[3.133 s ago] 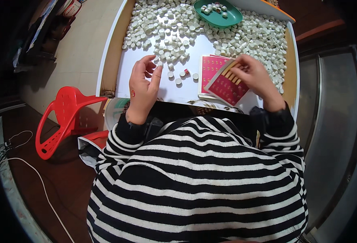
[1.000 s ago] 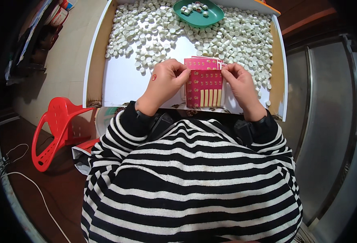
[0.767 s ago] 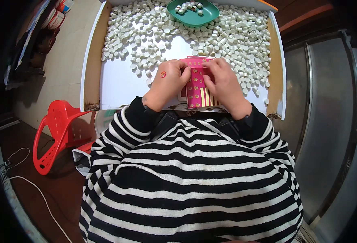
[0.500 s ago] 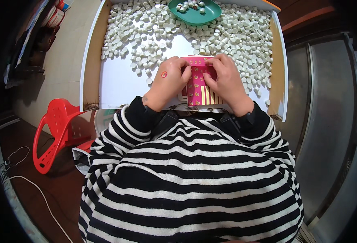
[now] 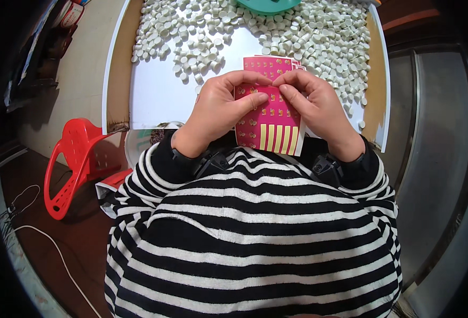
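Note:
Both hands are at a pink sticker sheet (image 5: 251, 126) with rows of small yellowish stickers and a block of yellow stripes at its near right. My left hand (image 5: 220, 103) pinches it from the left, thumb lying on its face. My right hand (image 5: 321, 103) mirrors this, its thumb and forefinger closed near the sheet's upper middle. The fingertips of both hands almost meet there. Whether a loose sticker sits between them is too small to tell. Beyond the fingers lies more pink sheet (image 5: 260, 63), with white-edged sheets under it at the right.
Many small white caps (image 5: 334, 58) cover the far and right parts of a white tray-like table with raised wooden sides (image 5: 377, 79). A green plate (image 5: 268, 5) is cut off at the top. A red plastic chair (image 5: 77, 159) stands at the left, near a translucent tub (image 5: 136, 146).
The sheet has come nearer to my body, and its near end now hangs past the table edge. My hands have drawn together at its middle. The view has shifted slightly.

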`<state>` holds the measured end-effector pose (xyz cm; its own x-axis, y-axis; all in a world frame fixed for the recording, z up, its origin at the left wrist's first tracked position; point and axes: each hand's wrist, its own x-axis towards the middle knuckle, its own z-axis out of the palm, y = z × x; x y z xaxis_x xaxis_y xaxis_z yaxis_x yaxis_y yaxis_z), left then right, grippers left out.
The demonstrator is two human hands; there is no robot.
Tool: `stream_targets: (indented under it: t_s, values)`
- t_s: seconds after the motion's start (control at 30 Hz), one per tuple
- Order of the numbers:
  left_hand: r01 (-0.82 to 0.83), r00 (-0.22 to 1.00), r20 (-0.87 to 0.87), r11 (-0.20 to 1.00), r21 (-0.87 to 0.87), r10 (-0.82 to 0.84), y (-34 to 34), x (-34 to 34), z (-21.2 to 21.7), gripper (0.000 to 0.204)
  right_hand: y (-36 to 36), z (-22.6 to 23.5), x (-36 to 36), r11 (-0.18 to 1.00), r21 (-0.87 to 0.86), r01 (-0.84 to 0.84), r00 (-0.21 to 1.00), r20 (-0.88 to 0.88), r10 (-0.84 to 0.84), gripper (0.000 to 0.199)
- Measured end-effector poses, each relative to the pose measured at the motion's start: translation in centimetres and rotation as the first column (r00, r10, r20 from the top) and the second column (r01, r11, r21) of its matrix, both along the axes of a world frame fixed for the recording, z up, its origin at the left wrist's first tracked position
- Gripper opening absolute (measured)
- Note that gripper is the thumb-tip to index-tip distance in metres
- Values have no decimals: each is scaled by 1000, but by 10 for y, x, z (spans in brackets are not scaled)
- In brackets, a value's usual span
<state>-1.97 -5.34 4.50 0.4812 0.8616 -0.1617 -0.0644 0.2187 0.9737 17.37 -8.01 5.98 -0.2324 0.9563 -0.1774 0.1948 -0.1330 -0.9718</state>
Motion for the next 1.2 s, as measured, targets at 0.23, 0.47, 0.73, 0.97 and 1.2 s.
stream_targets:
  t_s: [0.23, 0.47, 0.73, 0.97, 1.2]
  values:
    - [-8, 999, -41, 999, -33, 7, -4, -6, -1, 23, -7, 1, -5, 998, 55, -8, 1000, 3, 8, 13]
    - [0, 1000, -31, 1000, -8, 0, -5, -9, -1, 19, -10, 7, -6, 997, 67, -38, 998, 55, 35, 13]
    - [24, 997, -72, 1000, 17, -23, -6, -11, -2, 16, -12, 6, -4, 996, 66, -61, 998, 13, 60, 12]
    - [49, 997, -57, 997, 53, -46, -6, -10, -2, 14, -12, 9, -3, 989, 111, -100, 992, 92, 90, 11]
    - [-12, 999, 50, 1000, 7, 12, -7, -11, 3, 17, -15, 9, -2, 988, 149, -33, 999, 23, 30, 11]
